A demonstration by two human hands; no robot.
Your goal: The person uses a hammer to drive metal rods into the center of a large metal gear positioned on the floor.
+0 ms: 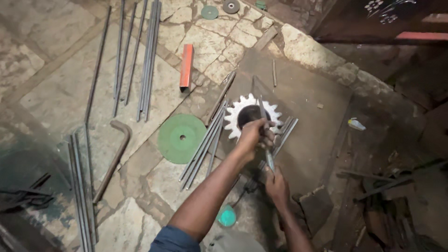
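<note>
My left hand (254, 135) has its fingers closed around a thin steel rod (264, 126), gripping it about mid-length. My right hand (276, 183) sits just below, at about five o'clock from the left one, its fingers wrapped tight around the rod's lower end. The rod runs steeply from my right hand up toward twelve o'clock, its upper part crossing over a white toothed gear wheel (233, 116).

The gear wheel lies flat on a dark steel plate (312, 107), and my left hand covers part of its dark centre hole. Touching the gear at its eight o'clock side, a bundle of thin rods (203, 149) slants down toward seven o'clock. A few more short rods (287, 133) poke out at three o'clock from my left hand.

At nine o'clock from the gear, just beside the bundle, a large green cutting disc (182, 138) lies on the stone floor (56, 98). Further out at nine o'clock is a bent brown bar (114, 158), and at eleven o'clock long rods (147, 56) lie side by side. An orange steel section (186, 65) lies at about eleven o'clock too, nearer the gear. Two small discs (209, 12) rest at the far twelve o'clock edge. A small teal disc (227, 216) lies under my left forearm.
</note>
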